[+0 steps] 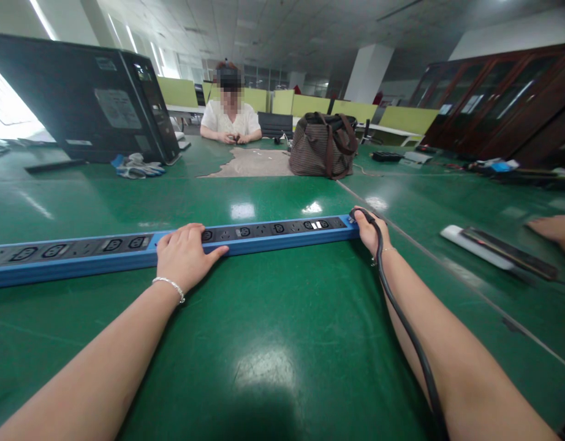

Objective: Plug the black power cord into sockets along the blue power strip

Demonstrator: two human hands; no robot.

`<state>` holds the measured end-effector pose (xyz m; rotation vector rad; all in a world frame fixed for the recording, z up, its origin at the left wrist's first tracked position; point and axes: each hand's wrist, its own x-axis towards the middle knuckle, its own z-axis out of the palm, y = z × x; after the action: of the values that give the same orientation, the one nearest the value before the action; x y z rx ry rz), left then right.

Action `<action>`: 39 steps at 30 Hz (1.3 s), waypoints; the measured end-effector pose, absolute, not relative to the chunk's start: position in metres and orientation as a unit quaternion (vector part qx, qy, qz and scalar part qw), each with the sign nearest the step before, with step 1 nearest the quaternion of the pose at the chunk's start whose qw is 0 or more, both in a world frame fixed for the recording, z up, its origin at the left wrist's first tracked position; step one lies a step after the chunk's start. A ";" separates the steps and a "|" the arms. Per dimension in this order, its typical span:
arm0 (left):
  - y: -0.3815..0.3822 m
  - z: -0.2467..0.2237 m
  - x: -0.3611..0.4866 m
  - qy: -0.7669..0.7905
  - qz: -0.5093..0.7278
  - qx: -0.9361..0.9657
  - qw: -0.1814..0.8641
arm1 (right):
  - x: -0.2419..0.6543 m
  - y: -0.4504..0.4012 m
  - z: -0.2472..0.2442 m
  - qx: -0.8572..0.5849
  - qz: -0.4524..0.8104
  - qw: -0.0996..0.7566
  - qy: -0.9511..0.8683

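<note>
A long blue power strip point(259, 247) with black sockets lies across the green table, running out of view at the left. My left hand point(184, 257) is closed over its middle, fingers across the top and thumb along the near side. At the strip's right end, my right hand point(371, 231) grips the end with the thumb on top, where a black power cable point(409, 327) comes out. From there the cable runs down over my right forearm to the bottom edge. Some right-hand fingers are hidden behind the strip's end.
On the green table point(264, 306) stand a black computer case point(87, 101), gloves point(138, 165) and a brown bag point(323, 146). A person point(231, 119) sits opposite. At right lie a white-and-black bar point(498, 250) and another person's bare limb point(556, 234).
</note>
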<state>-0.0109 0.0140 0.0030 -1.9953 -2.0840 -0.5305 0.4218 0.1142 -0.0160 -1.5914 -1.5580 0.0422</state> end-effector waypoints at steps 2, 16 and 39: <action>0.014 0.003 -0.011 -0.708 -0.179 -0.675 0.104 | 0.422 0.115 -0.017 -0.637 0.014 0.443 -0.631; 0.014 0.002 -0.011 -0.705 -0.183 -0.676 0.108 | 0.412 0.110 -0.017 -0.661 -0.071 0.346 -0.662; 0.015 0.001 -0.012 -0.709 -0.178 -0.674 0.105 | 0.403 0.097 -0.020 -0.676 -0.090 0.349 -0.643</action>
<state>-0.0119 0.0152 0.0012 -1.9880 -2.0891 -0.5254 0.4030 0.0965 -0.0200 -1.7514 -1.6673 -0.2332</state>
